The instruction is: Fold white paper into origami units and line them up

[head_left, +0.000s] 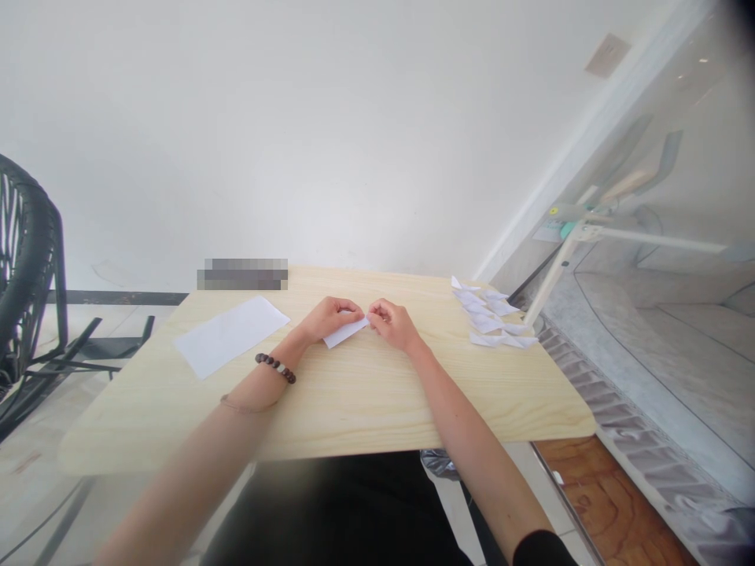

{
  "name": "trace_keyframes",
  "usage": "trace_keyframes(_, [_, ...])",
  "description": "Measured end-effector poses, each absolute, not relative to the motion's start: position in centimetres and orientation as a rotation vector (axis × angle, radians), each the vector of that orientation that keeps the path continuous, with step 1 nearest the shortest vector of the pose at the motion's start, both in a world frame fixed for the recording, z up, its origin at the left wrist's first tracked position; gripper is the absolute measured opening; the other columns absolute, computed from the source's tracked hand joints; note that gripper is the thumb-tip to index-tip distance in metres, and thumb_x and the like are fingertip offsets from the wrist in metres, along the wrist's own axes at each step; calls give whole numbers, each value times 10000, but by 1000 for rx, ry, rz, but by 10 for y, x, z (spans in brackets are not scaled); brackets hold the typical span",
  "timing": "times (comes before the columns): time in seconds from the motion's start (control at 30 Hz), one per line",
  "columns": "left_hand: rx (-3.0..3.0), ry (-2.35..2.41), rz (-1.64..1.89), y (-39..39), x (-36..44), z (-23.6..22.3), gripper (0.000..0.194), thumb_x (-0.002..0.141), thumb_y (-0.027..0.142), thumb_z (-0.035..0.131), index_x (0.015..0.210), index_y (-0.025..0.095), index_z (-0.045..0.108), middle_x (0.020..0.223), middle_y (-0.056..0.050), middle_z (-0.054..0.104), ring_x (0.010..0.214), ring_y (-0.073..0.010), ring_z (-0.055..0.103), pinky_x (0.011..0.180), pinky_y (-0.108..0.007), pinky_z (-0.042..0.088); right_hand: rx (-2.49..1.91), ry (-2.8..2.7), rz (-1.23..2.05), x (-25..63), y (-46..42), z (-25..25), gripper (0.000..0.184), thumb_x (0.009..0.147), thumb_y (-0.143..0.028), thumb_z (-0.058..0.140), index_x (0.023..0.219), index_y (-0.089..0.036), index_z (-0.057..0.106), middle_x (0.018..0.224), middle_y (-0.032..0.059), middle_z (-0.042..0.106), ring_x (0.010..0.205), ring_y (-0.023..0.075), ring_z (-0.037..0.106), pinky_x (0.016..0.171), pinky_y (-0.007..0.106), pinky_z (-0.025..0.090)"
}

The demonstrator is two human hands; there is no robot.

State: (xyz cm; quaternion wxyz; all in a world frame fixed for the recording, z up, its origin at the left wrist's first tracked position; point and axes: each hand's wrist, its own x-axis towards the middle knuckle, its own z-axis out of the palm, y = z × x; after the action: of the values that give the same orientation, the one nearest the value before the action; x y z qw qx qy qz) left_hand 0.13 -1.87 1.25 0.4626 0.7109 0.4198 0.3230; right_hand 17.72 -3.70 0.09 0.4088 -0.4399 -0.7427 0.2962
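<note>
A small piece of white paper (344, 333), with straight edges, is held between my two hands over the middle of the table. My left hand (331, 318) is closed on its upper left side, thumb on top. At the paper's right end my right hand (392, 322) pinches a corner, with its fingers curled in. The fingers hide part of the paper, so I cannot make out all its folds. To the left lies a larger flat white sheet (232, 336). Several folded white paper pieces (487, 321) with pointed ends lie in a group on the right.
The pale wooden table (366, 409) stands against a white wall. A blurred-out dark object (242, 275) sits at its back left. On the left is a black woven chair (32, 236); a white metal stand (557, 275) rises beyond the right edge, near a grey sofa (637, 314).
</note>
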Motion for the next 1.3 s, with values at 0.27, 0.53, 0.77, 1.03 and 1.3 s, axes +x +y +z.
trace_keyframes(0.27, [1793,1056,756,-18,-1,13,334,661,435,556,744,128,658,588,-2,565,490,-83,429,400,-173,293,-1038,-1787,1183,179,-36,0,171,741,-273,457,676,-141,543,562,-1,593,460,88,544,440,194,451])
trace_keyframes(0.53, [1830,1011,738,-18,-2,15,319,673,427,548,745,139,667,606,0,586,498,-87,438,415,-182,301,-1019,-1705,1330,182,-35,-2,166,732,-279,487,709,-135,566,613,24,627,513,109,583,471,230,493])
trace_keyframes(0.77, [1892,1020,702,-17,-4,15,308,679,428,546,742,152,668,586,13,571,493,-82,427,421,-185,292,-963,-1795,1387,184,-34,-1,161,749,-267,475,730,-135,565,670,26,633,554,95,584,525,221,489])
trace_keyframes(1.03, [1899,1017,700,-16,-5,13,332,682,438,534,756,144,668,630,1,593,508,-87,443,425,-185,304,-954,-1759,1448,187,-33,-2,171,760,-265,463,755,-128,565,669,38,629,568,110,590,550,244,489])
trace_keyframes(1.3, [1923,1032,697,-17,-4,14,332,683,446,535,749,146,662,609,11,580,495,-80,431,422,-184,295,-991,-1877,1343,185,-32,-2,154,763,-283,479,744,-147,546,656,20,612,557,93,565,527,217,470])
